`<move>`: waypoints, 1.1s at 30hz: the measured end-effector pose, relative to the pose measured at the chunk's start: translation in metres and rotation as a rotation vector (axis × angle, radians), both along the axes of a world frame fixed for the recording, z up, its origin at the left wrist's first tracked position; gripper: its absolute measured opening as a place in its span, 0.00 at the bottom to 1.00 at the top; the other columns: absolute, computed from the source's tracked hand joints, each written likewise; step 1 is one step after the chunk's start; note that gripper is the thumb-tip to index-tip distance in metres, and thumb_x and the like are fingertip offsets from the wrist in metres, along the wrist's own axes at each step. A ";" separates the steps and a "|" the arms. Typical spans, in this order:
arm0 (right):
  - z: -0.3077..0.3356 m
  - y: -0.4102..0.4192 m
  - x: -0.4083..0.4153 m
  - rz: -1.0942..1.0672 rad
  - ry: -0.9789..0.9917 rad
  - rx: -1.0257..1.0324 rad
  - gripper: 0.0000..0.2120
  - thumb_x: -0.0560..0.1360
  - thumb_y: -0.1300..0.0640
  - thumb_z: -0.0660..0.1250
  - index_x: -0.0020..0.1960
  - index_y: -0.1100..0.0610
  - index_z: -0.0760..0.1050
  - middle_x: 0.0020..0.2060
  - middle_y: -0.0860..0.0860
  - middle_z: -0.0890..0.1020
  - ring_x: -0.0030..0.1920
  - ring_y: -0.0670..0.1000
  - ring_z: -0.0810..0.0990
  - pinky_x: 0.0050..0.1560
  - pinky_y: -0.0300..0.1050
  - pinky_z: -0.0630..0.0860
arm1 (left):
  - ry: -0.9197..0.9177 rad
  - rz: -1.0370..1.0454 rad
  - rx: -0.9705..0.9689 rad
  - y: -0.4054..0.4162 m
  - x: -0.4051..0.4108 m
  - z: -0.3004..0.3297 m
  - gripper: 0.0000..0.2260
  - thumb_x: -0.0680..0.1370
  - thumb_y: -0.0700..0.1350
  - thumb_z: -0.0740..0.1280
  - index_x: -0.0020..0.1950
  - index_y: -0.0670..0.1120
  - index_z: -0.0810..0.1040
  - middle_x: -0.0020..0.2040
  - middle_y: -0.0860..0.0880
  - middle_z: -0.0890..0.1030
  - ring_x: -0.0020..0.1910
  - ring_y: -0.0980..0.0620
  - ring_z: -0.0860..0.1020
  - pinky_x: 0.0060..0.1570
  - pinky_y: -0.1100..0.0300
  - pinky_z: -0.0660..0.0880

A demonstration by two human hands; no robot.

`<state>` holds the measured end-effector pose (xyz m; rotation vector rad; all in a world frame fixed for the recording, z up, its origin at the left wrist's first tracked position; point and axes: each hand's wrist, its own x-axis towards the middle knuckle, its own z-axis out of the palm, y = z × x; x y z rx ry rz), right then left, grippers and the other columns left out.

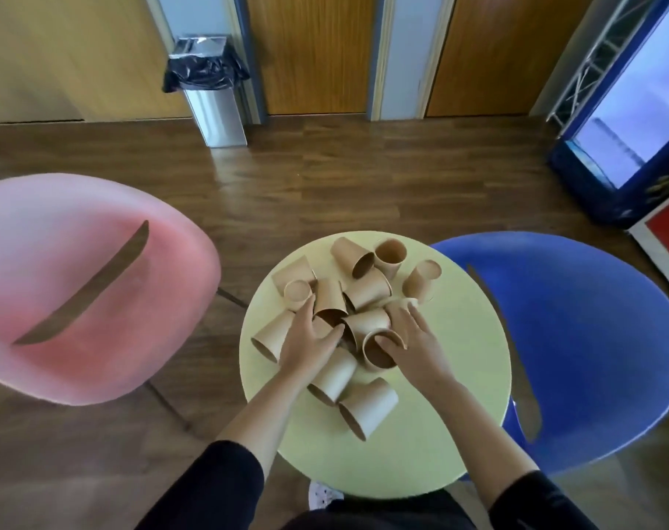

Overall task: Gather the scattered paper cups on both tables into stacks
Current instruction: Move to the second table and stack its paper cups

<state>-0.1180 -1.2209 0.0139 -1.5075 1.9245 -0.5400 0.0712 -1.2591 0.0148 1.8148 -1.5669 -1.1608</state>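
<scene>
Several brown paper cups lie scattered on a round pale-yellow table (451, 376), most on their sides, a few upright such as one at the back (390, 256). My left hand (306, 342) reaches into the pile, fingers stretched over a cup lying at the centre (327, 313). My right hand (413, 346) has its thumb inside the mouth of a tilted cup (380, 350) and its fingers spread past the cup's rim. Two more cups (334, 374) (369, 409) lie on their sides near the front of the table.
A pink chair (76, 292) stands to the left of the table and a blue chair (593, 338) to the right. A steel bin with a black bag (210, 93) stands by the far wall. A blue cabinet (623, 139) is at the far right.
</scene>
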 end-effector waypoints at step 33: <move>-0.098 0.048 0.001 1.082 0.418 -0.197 0.45 0.48 0.50 0.77 0.64 0.57 0.72 0.57 0.50 0.78 0.58 0.52 0.77 0.65 0.57 0.69 | -0.024 0.489 0.558 0.058 -0.012 -0.088 0.48 0.62 0.60 0.78 0.74 0.44 0.62 0.71 0.44 0.66 0.68 0.42 0.70 0.65 0.49 0.71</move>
